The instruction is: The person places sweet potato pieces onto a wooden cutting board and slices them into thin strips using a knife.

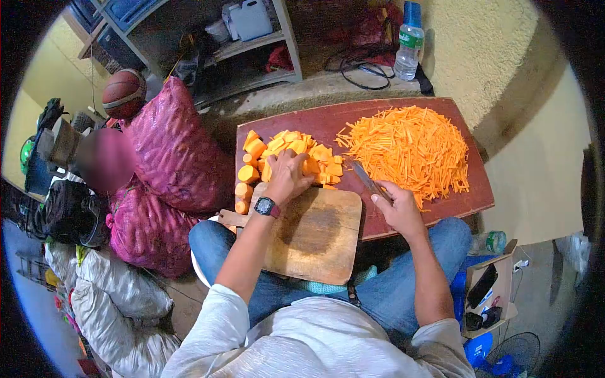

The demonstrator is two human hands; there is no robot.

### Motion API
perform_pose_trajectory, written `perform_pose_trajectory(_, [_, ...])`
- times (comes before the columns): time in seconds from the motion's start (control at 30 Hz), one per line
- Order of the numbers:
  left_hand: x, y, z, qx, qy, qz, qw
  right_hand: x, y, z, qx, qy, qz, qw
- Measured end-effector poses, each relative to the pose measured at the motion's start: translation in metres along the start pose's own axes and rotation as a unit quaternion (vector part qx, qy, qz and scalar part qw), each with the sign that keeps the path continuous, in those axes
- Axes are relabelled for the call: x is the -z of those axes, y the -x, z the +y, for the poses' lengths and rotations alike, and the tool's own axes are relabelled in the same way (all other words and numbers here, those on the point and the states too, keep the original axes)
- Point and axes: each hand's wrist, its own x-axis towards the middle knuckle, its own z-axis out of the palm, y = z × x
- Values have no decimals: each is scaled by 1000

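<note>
On the low red table (328,113) lies a pile of orange chunks and slices (293,142), with a large heap of thin orange strips (409,151) to its right. My left hand (288,176), a watch on its wrist, reaches into the chunks with fingers bent over them; what its fingertips touch is partly hidden. A knife (367,179) is held in my right hand (397,208), its blade pointing up and left between the two piles. The wooden cutting board (315,236) rests over my lap, its surface bare with a dark stain.
Pink mesh sacks (179,145) stand at the left, beside a basketball (124,94). White sacks (120,283) lie below them. A water bottle (408,50) and black cable (359,69) are behind the table. An open box (491,290) sits at the right.
</note>
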Motion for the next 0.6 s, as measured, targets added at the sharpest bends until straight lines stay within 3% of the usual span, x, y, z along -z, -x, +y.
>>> perform_pose_trajectory(0.13, [11,1,7,20,24,-18,999,1,0,-7,-45,10,-24,999])
perform_pose_trajectory(0.23, [12,-1,7,42,47,11,998,1,0,-5,-21,17,-18,999])
perform_pose_trajectory(0.3, [4,-11,-7,73,18,64,995,2,0,-8,-31,27,-22,999])
perform_pose_trajectory(0.47, [-3,-33,-12,79,-77,63,992,8,-2,-27,-60,30,-38,997])
perform_pose_trajectory(0.53, [-4,-36,-13,66,-114,19,991,11,-2,-35,-115,27,-59,991])
perform_pose_trajectory(0.6, [-4,-36,-12,65,-102,11,993,7,-3,-21,-83,22,-44,995])
